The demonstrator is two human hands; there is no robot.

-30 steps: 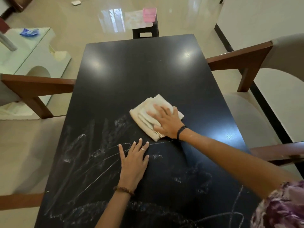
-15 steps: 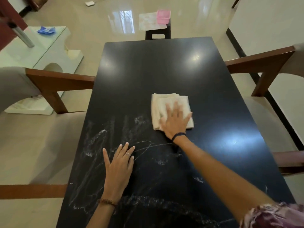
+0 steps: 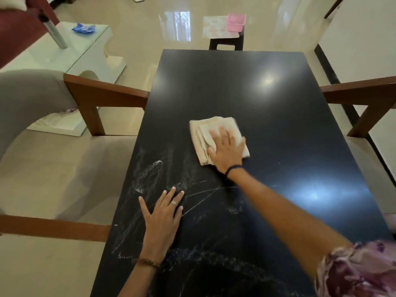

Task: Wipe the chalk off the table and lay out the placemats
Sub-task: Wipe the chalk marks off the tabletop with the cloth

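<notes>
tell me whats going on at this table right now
A person is wiping chalk off a black table. The right hand presses flat on a folded cream cloth near the middle of the table, while the left hand rests flat on the surface nearer the person. Chalk scribbles cover the near left part; the far half looks clean. No placemats are on the table yet.

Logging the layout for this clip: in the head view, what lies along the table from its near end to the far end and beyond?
Chalk marks → left hand flat on the table → right hand pressing the folded cloth → bare dark tabletop → black stool carrying a patterned mat and pink tub.
</notes>
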